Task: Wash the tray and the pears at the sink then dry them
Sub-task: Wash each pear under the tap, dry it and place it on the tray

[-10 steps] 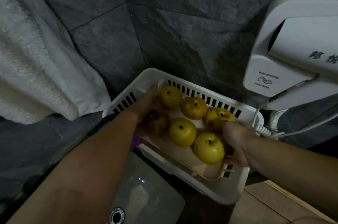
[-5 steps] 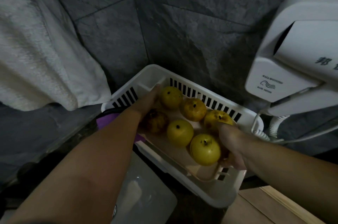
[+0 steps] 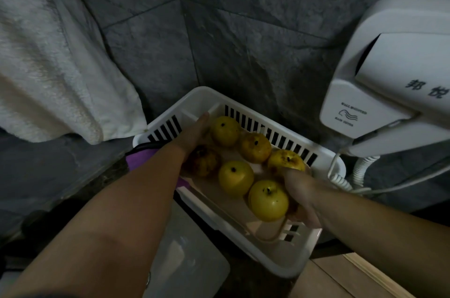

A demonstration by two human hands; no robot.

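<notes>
Inside slatted plastic basket (image 3: 246,115), round yellow pears (image 3: 267,200), smooth tray (image 3: 258,227)

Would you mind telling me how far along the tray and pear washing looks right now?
Nothing shows whether washing or drying has been done. In hand: both hands hold the beige plastic tray with six yellow pears over the white slotted basket, left hand at its far end, right hand gripping its near right edge. The hanging white towel is untouched. Whether the tray is going in or coming out, I cannot tell.

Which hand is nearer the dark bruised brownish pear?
Left. The left hand lies right beside the dark bruised brownish pear; the right hand grips the tray's opposite end.
</notes>
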